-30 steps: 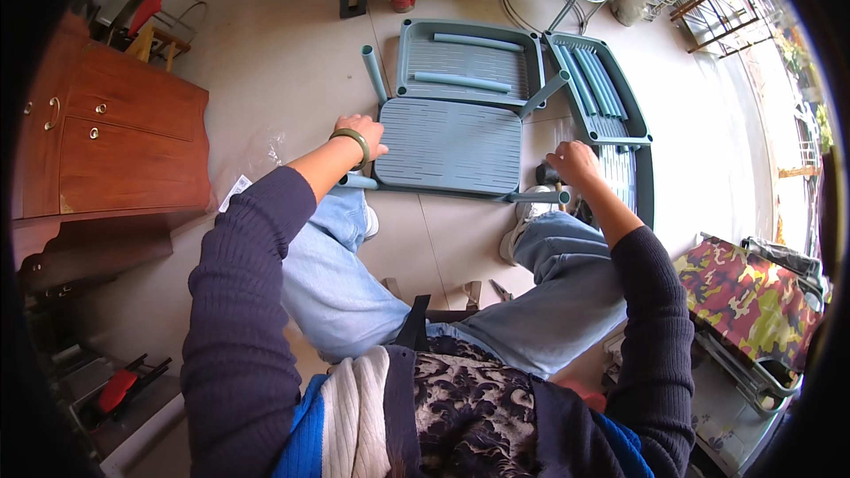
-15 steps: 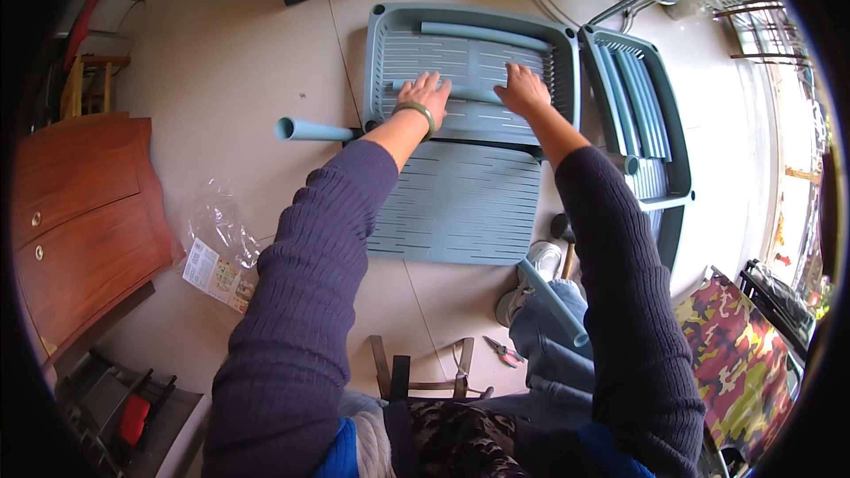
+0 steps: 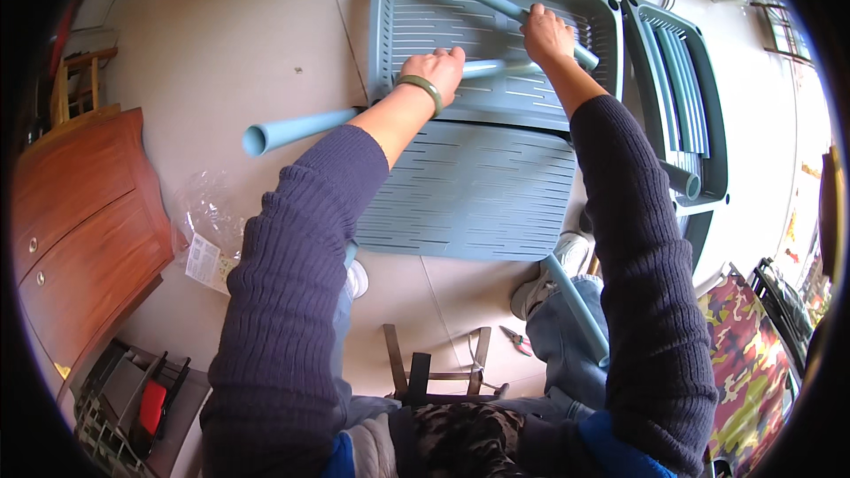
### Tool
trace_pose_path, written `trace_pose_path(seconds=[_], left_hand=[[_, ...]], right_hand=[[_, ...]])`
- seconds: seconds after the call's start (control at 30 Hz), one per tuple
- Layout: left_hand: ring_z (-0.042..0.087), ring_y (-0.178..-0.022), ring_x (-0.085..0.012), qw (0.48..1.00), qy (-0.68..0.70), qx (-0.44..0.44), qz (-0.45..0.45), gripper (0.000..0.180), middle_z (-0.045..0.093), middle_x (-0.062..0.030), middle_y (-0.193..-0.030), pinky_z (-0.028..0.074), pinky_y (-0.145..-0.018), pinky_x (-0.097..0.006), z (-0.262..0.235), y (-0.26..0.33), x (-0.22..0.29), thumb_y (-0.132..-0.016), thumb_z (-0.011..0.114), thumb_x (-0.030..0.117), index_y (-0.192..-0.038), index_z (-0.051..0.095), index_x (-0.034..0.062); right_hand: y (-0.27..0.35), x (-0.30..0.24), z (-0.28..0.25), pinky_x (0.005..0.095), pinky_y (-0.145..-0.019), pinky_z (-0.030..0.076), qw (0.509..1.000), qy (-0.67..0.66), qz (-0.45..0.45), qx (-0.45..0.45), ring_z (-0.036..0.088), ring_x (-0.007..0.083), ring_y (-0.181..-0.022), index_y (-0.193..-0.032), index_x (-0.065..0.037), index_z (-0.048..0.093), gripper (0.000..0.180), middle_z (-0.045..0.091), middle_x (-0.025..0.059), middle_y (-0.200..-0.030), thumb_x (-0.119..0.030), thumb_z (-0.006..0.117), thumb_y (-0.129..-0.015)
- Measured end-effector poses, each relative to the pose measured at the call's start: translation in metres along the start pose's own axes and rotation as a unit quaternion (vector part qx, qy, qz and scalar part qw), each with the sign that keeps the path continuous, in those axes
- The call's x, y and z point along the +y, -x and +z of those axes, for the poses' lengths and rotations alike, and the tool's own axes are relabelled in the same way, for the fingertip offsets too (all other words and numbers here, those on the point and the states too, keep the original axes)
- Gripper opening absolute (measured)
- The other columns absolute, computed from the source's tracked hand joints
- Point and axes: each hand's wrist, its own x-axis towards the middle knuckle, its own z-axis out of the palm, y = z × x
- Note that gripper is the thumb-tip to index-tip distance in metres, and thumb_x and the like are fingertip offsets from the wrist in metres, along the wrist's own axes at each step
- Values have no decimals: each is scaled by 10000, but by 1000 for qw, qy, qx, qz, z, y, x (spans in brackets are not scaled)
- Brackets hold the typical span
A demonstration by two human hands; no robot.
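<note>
Chair panel [image 3: 496, 53], grey-blue slatted plastic, lies on the floor [image 3: 221, 44] beyond a second slatted panel [image 3: 469, 186]. I see the left hand [image 3: 436, 71] curled shut around a tube leg [image 3: 301, 128] at the chair panel's near edge. Right hand [image 3: 546, 34] is closed on another tube [image 3: 513, 13] lying across the chair panel; its fingertips are hidden. Right of the chair panel, a third frame [image 3: 686, 88] is partly cut off.
</note>
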Motion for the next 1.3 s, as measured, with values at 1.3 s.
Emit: trace_pose_path(seconds=[1.3], left_hand=[[506,-772,-159,587,767,234,-109,544,531,-77,-908,444,-714,-339,-194,432,80,-769,595,55,-1276,400,20]], right_hand=[[114,-9,-5,436,-813,511,939,46,-228,-254,617,367,-1005,-1056,-72,613,244,654,181,-1033,-36,533,-828]])
